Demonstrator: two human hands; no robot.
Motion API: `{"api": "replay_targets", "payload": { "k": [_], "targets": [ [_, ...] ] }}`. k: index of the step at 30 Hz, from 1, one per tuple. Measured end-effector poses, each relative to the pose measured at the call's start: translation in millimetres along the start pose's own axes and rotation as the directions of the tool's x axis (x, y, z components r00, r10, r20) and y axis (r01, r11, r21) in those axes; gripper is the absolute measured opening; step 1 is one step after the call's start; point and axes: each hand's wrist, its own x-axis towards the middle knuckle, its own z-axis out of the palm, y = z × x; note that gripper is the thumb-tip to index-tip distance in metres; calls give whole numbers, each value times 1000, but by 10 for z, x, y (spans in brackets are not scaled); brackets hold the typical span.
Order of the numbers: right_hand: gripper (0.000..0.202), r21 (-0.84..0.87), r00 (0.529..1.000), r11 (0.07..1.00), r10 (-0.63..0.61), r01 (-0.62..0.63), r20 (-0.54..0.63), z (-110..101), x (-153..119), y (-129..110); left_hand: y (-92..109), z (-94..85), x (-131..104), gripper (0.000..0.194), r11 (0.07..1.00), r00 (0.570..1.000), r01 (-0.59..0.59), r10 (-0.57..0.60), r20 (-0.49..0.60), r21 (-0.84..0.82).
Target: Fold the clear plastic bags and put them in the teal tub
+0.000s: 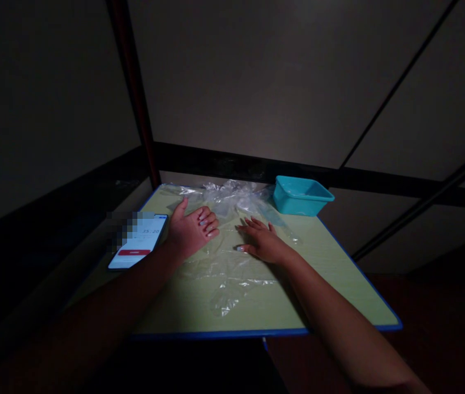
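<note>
Thin, clear, crinkled plastic (232, 268) lies spread over the pale green tabletop, bunched up towards the back. Whether it is one piece or several I cannot tell. My left hand (193, 227) rests over its left side, palm turned up, the thumb stretched out and the fingers curled in. Nothing shows inside those fingers. Palm down, my right hand (263, 241) is over the right part of the plastic with its fingers spread and nothing held. A gap with plastic in it separates the two hands.
A lit phone (139, 241) lies beside my left wrist. At the back right corner stands a turquoise plastic basket (298, 200). The table (339, 290) has a blue edge and stands in a dim corner against dark-trimmed panels (236, 82).
</note>
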Motion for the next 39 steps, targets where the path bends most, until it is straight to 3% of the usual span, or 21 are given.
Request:
{"api": "replay_targets", "payload": {
  "k": [5, 9, 16, 23, 27, 29, 30, 31, 32, 33, 34, 35, 37, 39],
  "targets": [
    [64, 21, 1000, 1000, 5, -5, -17, -5, -6, 13, 21, 40, -30, 60, 991, 996, 50, -41, 74, -126],
    [64, 17, 1000, 1000, -5, 5, -14, 0, -8, 4, 43, 57, -48, 60, 991, 998, 51, -47, 38, -122],
    [63, 22, 999, 999, -32, 32, -2, 26, -2, 7, 61, 6, -9, 62, 954, 995, 65, -83, -49, -293],
    [62, 15, 999, 999, -34, 34, -2, 22, -6, 20, 24, -26, -10, 71, 904, 993, 119, -115, 34, -411],
    [64, 3, 999, 999, -33, 33, 26, 33, -2, 7, 12, -44, 6, 75, 939, 997, 71, -53, 63, -336],
    [65, -2, 999, 1000, -30, 30, 39, 32, -6, 6, -22, -47, 28, 80, 987, 997, -33, 42, 58, -155],
    [65, -3, 999, 1000, -28, 28, 43, 29, -10, 6, -48, -43, 35, 82, 993, 992, -117, 116, 56, 17],
    [65, -5, 999, 1000, -27, 27, 44, 26, -16, 6, -78, -35, 35, 82, 957, 980, -194, 180, 81, 215],
    [65, -6, 999, 1000, -24, 24, 45, 23, -23, 6, -113, -20, 24, 79, 844, 957, -290, 265, 119, 450],
    [65, -10, 999, 1000, -17, 18, 45, 21, -30, 5, -150, -1, 2, 76, 632, 922, -372, 337, 192, 679],
    [66, -17, 999, 1000, -6, 7, 46, 21, -36, 2, -188, 24, -30, 78, 550, 910, -399, 332, 247, 734],
    [66, -29, 999, 1000, 9, -8, 48, 23, -40, -2, -226, 51, -69, 80, 474, 900, -427, 306, 311, 770],
    [65, -57, 997, 997, 47, -44, 59, 33, -44, -14, -293, 108, -152, 85, 62, 848, -527, 110, 519, 848],
    [61, -83, 994, 994, 81, -74, 78, 47, -41, -28, -340, 152, -216, 91, -146, 820, -570, -39, 571, 809]
  ]
}}
